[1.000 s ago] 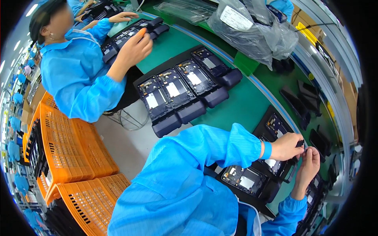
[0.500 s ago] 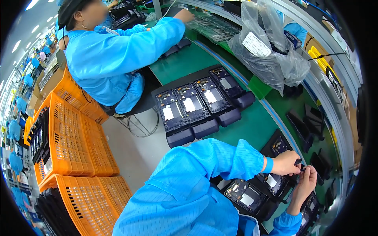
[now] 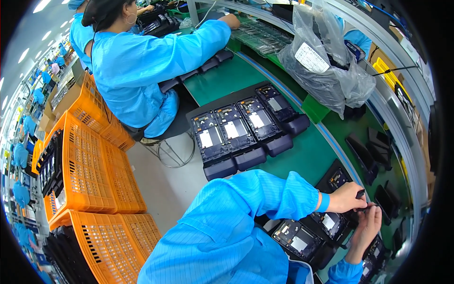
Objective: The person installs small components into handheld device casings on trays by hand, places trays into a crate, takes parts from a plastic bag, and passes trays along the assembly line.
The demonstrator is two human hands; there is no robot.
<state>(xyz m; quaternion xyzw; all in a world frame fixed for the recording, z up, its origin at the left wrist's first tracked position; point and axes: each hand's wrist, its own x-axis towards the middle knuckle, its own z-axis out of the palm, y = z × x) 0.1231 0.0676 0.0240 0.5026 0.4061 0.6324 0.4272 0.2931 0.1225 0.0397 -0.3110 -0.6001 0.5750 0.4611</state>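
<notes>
- While both hands meet at the right edge of the view, the small black part (image 3: pixel 363 204) pinched between them is too tiny to make out; left hand (image 3: pixel 344 198) has its fingers closed on it from above, right hand (image 3: pixel 366 226) has its fingers (image 3: pixel 373 210) touching it from below, above the near end of the green desk (image 3: pixel 302 154).
- Under the hands, a black tray (image 3: pixel 316 236) carries dark device housings; I count three clearly, a fourth half hidden by the left hand, and the tray's lower end is cut off by the blue sleeve.
- Further up the desk, a second black tray (image 3: pixel 246 128) shows four open housings in a row, each with a pale patch.
- A clear plastic bag (image 3: pixel 326 71) bulges with dark parts, uncountable.
- Left of us, orange crates (image 3: pixel 90 161), at least four, some packed with black pieces.
- One co-worker (image 3: pixel 142 71) in blue reaches across the far desk; face turned away.
</notes>
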